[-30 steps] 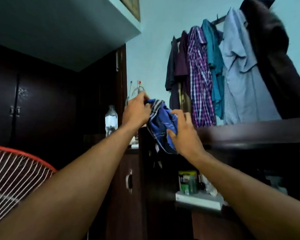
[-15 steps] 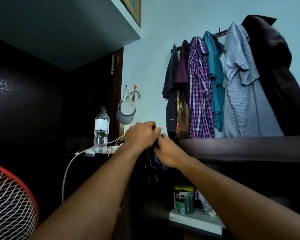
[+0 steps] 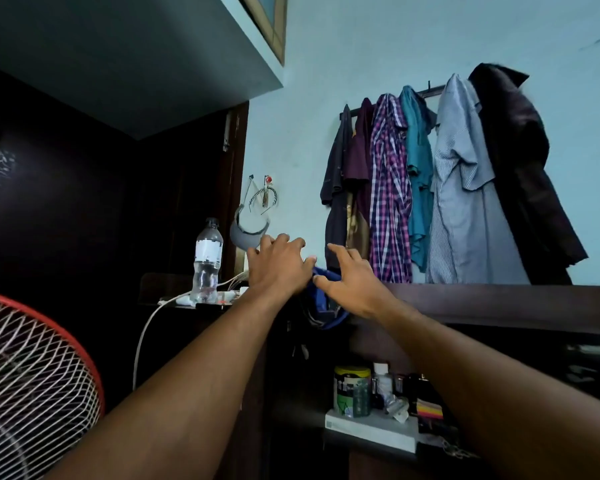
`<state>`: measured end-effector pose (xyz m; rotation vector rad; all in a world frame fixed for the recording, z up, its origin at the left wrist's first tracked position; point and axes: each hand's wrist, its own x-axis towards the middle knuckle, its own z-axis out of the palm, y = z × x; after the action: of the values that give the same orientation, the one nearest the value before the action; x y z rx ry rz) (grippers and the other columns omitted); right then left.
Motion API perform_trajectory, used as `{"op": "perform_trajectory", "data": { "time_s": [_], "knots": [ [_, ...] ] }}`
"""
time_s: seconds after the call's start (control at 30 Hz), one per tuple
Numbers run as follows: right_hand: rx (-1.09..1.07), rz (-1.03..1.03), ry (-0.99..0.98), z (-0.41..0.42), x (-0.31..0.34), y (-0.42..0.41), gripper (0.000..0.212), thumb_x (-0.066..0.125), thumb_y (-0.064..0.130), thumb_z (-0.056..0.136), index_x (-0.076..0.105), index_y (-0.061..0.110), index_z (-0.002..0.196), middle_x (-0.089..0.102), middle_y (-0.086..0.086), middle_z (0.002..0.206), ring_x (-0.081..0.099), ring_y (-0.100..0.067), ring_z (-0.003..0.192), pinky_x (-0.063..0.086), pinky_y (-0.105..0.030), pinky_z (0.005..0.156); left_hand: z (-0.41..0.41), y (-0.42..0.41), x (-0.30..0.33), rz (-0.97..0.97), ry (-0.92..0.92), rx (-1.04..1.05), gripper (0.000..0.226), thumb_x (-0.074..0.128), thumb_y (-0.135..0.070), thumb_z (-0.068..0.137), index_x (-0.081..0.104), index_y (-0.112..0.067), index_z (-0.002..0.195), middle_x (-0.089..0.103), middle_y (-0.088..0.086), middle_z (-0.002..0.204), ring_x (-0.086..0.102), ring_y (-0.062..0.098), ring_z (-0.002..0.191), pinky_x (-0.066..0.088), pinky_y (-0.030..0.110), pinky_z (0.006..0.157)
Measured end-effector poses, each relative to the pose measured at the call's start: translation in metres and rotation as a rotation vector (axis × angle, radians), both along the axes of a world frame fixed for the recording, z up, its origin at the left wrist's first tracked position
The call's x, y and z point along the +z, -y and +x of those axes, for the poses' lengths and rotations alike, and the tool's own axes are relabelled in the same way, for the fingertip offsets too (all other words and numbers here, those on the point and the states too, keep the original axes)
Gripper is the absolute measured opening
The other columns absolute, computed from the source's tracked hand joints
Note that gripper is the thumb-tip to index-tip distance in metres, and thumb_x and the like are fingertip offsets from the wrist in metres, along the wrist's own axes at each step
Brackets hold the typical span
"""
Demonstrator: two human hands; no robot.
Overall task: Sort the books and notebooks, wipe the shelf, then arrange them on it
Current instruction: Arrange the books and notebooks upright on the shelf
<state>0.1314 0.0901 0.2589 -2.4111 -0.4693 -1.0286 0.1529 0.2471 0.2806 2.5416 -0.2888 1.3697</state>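
your left hand (image 3: 279, 268) and right hand (image 3: 347, 284) hover spread, fingers loose, gripping nothing; blue cloth (image 3: 321, 301) draped over the dark shelf (image 3: 499, 303) edge, probably parked within reach.

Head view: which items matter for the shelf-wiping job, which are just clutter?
Job:
blue cloth
dark shelf top
left hand
right hand

Lying about:
water bottle
hanging shirts
red fan
green tin
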Motion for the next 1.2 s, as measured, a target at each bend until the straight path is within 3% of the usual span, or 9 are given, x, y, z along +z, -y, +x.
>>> {"op": "perform_trajectory", "data": {
  "time_s": [0.13, 0.23, 0.3, 0.47, 0.63, 0.8, 0.97, 1.1, 1.2],
  "knots": [
    [-0.009, 0.005, 0.043, -0.036, 0.017, 0.006, 0.078, 0.062, 0.046, 0.090, 0.024, 0.029, 0.156, 0.034, -0.006, 0.151, 0.033, -0.030, 0.139, 0.035, -0.047, 0.114, -0.040, 0.010, 0.015, -0.085, 0.089, -0.180, 0.042, 0.044, -0.056, 0.099, 0.055, -0.034, 0.134, 0.059, -0.001, 0.137, 0.049, 0.025, 0.130, 0.038, 0.049, 0.106],
    [0.064, 0.125, 0.103, -0.075, 0.024, 0.018, 0.069, 0.063, 0.048, 0.081, 0.041, 0.028, 0.143, 0.050, -0.004, 0.133, 0.054, -0.024, 0.120, 0.048, -0.049, 0.104, -0.078, 0.030, 0.016, -0.270, 0.036, -0.481, 0.029, 0.051, -0.054, 0.097, 0.061, -0.035, 0.117, 0.069, -0.006, 0.116, 0.063, 0.022, 0.110, 0.050, 0.044, 0.096],
    [0.100, 0.192, 0.179, -0.113, 0.012, 0.046, 0.050, 0.070, 0.037, 0.085, 0.054, 0.025, 0.131, 0.060, -0.002, 0.119, 0.063, -0.017, 0.102, 0.055, -0.043, 0.094, -0.104, 0.057, 0.000, -0.383, -0.040, -0.706, 0.023, 0.056, -0.052, 0.095, 0.064, -0.032, 0.103, 0.071, -0.008, 0.096, 0.066, 0.019, 0.095, 0.053, 0.040, 0.088],
    [-0.103, 0.420, 0.111, -0.270, -0.113, 0.145, 0.034, 0.077, 0.022, 0.088, 0.062, 0.023, 0.119, 0.071, 0.000, 0.105, 0.071, -0.010, 0.091, 0.057, -0.023, 0.075, -0.186, 0.176, -0.114, -0.348, -0.430, -1.241, 0.018, 0.063, -0.044, 0.091, 0.067, -0.026, 0.090, 0.070, -0.004, 0.074, 0.070, 0.017, 0.070, 0.059, 0.036, 0.073],
    [-0.575, 0.537, -0.055, -0.452, -0.226, 0.201, 0.021, 0.074, 0.023, 0.091, 0.067, 0.026, 0.110, 0.068, 0.002, 0.100, 0.070, -0.018, 0.088, 0.058, -0.044, 0.082, -0.316, 0.272, -0.224, -0.118, -0.852, -1.545, 0.012, 0.061, -0.029, 0.101, 0.068, -0.021, 0.106, 0.071, 0.004, 0.098, 0.073, 0.017, 0.077, 0.050, 0.014, 0.059],
    [-0.850, 0.445, -0.295, -0.600, -0.272, 0.216, 0.021, 0.073, 0.034, 0.090, 0.066, 0.026, 0.108, 0.070, 0.005, 0.092, 0.061, -0.001, 0.070, 0.050, -0.028, 0.070, -0.441, 0.311, -0.280, 0.085, -0.981, -1.652, 0.011, 0.065, -0.033, 0.098, 0.070, -0.026, 0.104, 0.074, 0.005, 0.095, 0.076, 0.018, 0.078, 0.050, 0.020, 0.065],
    [-1.032, 0.364, -0.469, -0.702, -0.290, 0.219, 0.030, 0.072, 0.048, 0.088, 0.064, 0.028, 0.108, 0.070, 0.007, 0.096, 0.063, -0.005, 0.078, 0.051, -0.031, 0.074, -0.535, 0.345, -0.307, 0.305, -1.009, -1.646, 0.013, 0.065, -0.032, 0.098, 0.072, -0.022, 0.103, 0.074, 0.001, 0.087, 0.076, 0.021, 0.081, 0.044, 0.016, 0.054],
    [-1.160, 0.375, -0.630, -0.748, -0.297, 0.242, 0.045, 0.069, 0.053, 0.088, 0.059, 0.023, 0.120, 0.069, -0.002, 0.107, 0.063, -0.017, 0.086, 0.054, -0.035, 0.079, -0.568, 0.370, -0.326, 0.423, -0.979, -1.630, 0.018, 0.070, -0.035, 0.094, 0.072, -0.020, 0.105, 0.076, 0.002, 0.092, 0.073, 0.017, 0.084, 0.058, 0.035, 0.075],
    [-1.250, 0.389, -0.722, -0.752, -0.305, 0.263, 0.049, 0.066, 0.053, 0.091, 0.055, 0.019, 0.125, 0.068, -0.009, 0.116, 0.060, -0.025, 0.092, 0.052, -0.038, 0.085, -0.564, 0.388, -0.337, 0.424, -0.951, -1.565, 0.024, 0.071, -0.039, 0.092, 0.071, -0.023, 0.110, 0.073, -0.002, 0.099, 0.070, 0.017, 0.094, 0.056, 0.041, 0.090]
  ]
}}
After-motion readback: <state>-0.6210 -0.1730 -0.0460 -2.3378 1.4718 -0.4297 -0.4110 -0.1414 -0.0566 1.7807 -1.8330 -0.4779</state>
